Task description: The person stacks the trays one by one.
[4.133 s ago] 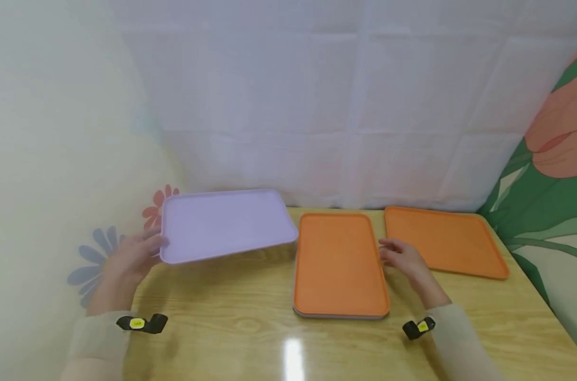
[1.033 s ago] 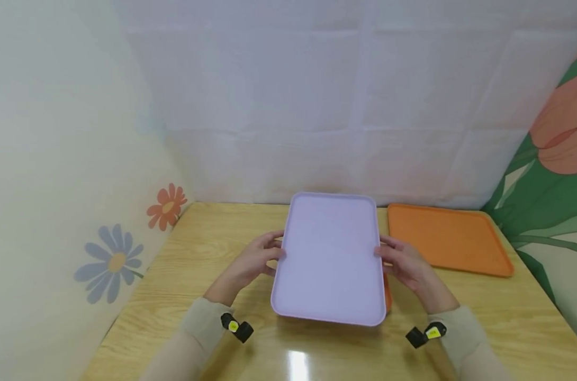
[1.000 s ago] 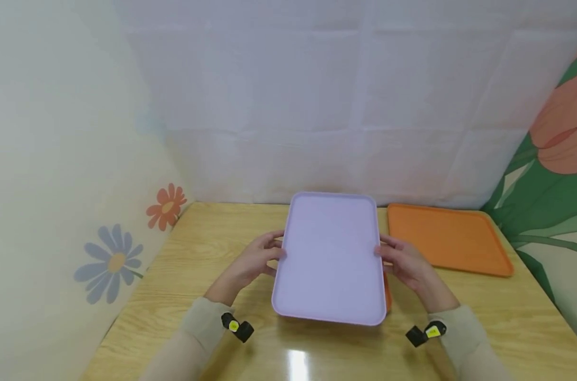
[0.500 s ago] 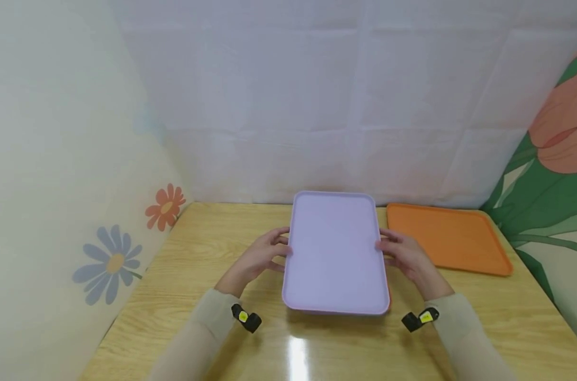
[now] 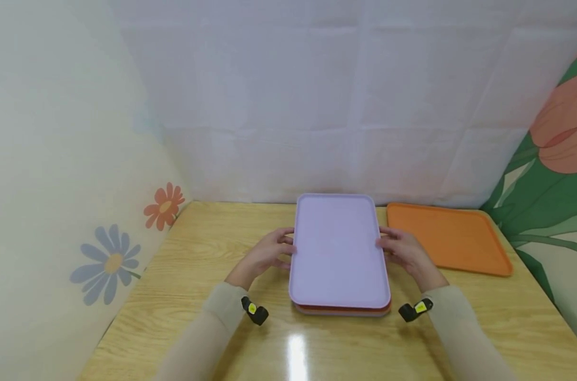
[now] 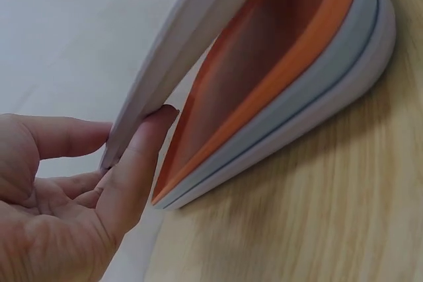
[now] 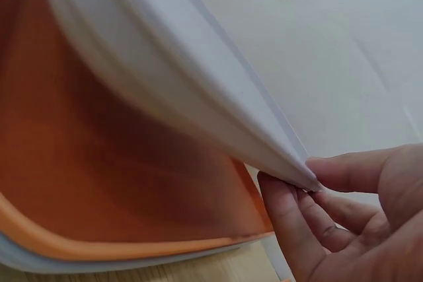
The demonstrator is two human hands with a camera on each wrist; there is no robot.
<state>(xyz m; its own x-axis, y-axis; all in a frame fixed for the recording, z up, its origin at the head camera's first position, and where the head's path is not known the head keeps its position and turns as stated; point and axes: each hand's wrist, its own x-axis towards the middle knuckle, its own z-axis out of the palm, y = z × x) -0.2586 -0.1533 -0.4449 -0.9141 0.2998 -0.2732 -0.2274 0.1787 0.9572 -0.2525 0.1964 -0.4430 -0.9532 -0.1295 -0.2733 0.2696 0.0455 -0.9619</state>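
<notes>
A lavender tray [image 5: 339,251] is held level by its two long sides, close over a stack of trays. My left hand [image 5: 268,251] pinches its left rim, thumb on top and fingers beneath, as the left wrist view shows. On the opposite rim my right hand [image 5: 405,251] pinches in the same way. Directly below lies an orange tray [image 7: 119,183], the top of the stack. Under that one, a grey-blue tray [image 6: 317,74] and a paler tray [image 6: 370,70] show their edges. A gap separates the lavender tray from the orange one in both wrist views.
Another orange tray [image 5: 450,238] lies on the wooden table [image 5: 212,233] at the back right, near the right hand. A white cloth [image 5: 269,106] hangs along the table's back edge. Walls painted with flowers stand at left and right.
The left hand brought the lavender tray from the left, turned lengthwise; the right hand took its other side. Over the last second, both hands lowered it and shifted it slightly right over the stack.
</notes>
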